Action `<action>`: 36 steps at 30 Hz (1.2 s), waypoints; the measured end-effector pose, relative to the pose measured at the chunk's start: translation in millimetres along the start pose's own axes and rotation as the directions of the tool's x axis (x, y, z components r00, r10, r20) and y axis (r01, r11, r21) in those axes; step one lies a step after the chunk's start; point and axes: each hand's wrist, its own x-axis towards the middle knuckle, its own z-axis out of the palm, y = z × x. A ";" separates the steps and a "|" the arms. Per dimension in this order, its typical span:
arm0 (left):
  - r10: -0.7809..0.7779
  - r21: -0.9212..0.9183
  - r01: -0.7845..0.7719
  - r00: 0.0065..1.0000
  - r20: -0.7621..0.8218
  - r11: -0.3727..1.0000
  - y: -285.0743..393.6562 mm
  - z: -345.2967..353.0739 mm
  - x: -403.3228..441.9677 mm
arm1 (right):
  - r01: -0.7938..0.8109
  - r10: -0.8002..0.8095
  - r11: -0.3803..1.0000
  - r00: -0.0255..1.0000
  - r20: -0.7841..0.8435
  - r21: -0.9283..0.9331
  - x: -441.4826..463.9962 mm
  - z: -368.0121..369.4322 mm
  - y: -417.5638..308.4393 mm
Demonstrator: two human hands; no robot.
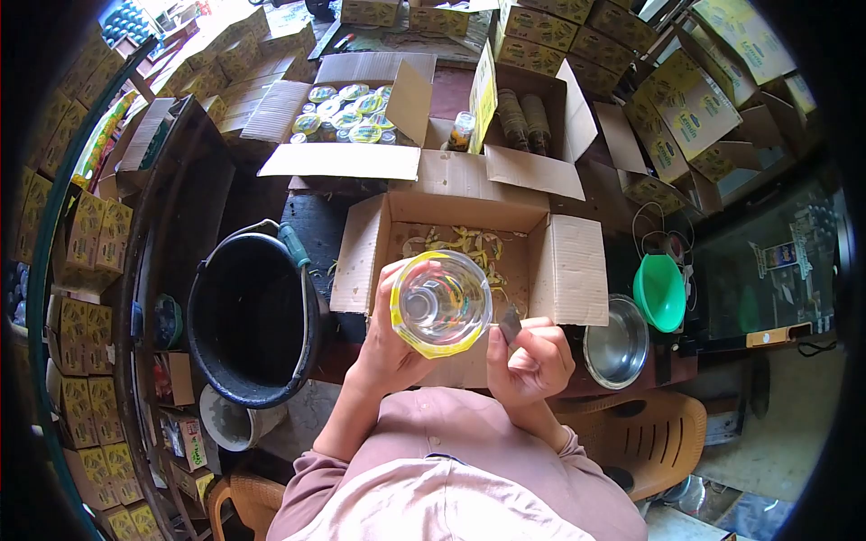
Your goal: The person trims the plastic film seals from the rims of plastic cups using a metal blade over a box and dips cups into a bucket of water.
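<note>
My left hand is wrapped round a clear plastic cup with a yellow film edge at its rim, and the cup's mouth faces up at me. Just right of the cup, my right hand pinches a small dark flat blade between thumb and fingers. The blade's tip points up, close to the cup's rim. Behind both hands an open cardboard box holds yellow film scraps.
A black bucket stands at left. On the right are a green bowl and a metal bowl. Behind, one open carton holds several sealed cups, another stacked cups. A filled jar stands between them.
</note>
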 end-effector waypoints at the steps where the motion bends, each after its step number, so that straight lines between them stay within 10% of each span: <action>1: 0.013 0.023 -0.013 1.000 -0.025 1.000 -1.2 1.5 -0.4 | 0.008 -0.008 1.000 1.000 0.014 -0.004 -0.3 -0.4 -0.6; 7: -0.045 -0.177 0.019 0.988 -0.145 0.984 -4.6 9.5 -3.4 | 0.021 -0.020 1.000 0.997 0.069 -0.016 -0.6 3.6 -0.3; 13: 0.012 0.076 -0.002 0.991 -0.130 0.997 -2.0 8.6 -5.5 | -0.011 0.011 1.000 0.999 0.053 -0.001 1.0 7.7 -2.2; 36: 0.005 -0.017 -0.005 1.000 -0.024 1.000 8.2 14.6 -7.4 | 0.036 -0.027 0.995 0.995 0.097 -0.093 12.6 0.3 12.2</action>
